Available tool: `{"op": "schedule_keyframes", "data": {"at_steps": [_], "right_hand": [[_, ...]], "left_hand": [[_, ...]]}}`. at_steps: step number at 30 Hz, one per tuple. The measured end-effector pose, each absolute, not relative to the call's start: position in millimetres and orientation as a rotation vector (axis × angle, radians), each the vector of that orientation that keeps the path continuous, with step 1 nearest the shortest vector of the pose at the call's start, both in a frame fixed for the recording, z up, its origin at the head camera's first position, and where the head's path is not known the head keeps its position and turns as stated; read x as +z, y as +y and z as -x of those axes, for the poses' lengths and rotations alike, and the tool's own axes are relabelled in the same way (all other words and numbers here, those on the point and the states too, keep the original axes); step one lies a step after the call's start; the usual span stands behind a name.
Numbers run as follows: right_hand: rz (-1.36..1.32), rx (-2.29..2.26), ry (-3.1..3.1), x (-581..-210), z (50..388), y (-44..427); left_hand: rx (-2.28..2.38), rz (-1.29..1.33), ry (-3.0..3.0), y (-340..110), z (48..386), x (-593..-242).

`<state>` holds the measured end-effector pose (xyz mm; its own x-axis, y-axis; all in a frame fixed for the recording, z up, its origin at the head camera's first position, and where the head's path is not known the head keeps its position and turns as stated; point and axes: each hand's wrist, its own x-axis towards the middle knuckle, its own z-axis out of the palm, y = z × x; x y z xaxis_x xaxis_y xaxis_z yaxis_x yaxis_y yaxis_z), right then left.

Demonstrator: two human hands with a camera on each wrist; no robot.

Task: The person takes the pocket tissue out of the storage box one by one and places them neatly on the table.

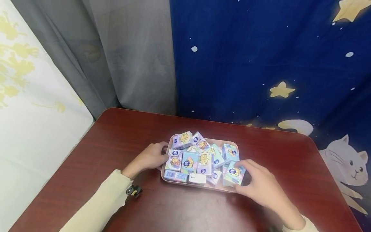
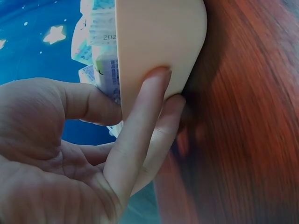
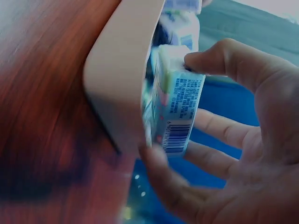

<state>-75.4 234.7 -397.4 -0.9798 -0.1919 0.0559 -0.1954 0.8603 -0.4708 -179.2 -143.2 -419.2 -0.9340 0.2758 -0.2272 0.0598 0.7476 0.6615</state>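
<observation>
A pale pink tray (image 1: 200,187) on the table is heaped with small printed tissue packs (image 1: 189,162) in blue, lilac and white. My left hand (image 1: 152,156) grips the tray's left end. In the left wrist view its thumb (image 2: 96,106) lies at the rim by the packs, and its fingers (image 2: 140,121) press the outer wall. At the tray's right end, my right hand (image 1: 262,183) holds a light blue tissue pack (image 1: 234,173) between thumb and fingers. The right wrist view shows that pack's barcode side (image 3: 180,112), with one fingertip close to the tray's corner.
The dark red wooden table (image 1: 116,141) has rounded far corners. Behind it hang a grey curtain (image 1: 139,58) and a blue curtain (image 1: 232,64) with stars. A white cloth (image 1: 34,129) with yellow prints hangs at the left.
</observation>
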Motion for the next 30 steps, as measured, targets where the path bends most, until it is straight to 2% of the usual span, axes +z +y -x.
{"op": "schedule_keyframes", "data": {"at_steps": [13,22,30], "right_hand": [[-0.408,1.436,-2.792,-414.4,83.2,261.8],[-0.12,1.92,-2.797,-417.8,91.5,272.1],[-0.022,2.167,-2.642,-423.5,99.0,287.0]], "left_hand": [[1.156,-0.226,2.496,-159.4,178.5,-420.7],[1.233,-0.197,2.422,-162.5,182.9,-419.1],[1.249,-0.187,2.41,-160.6,188.2,-419.3]]}}
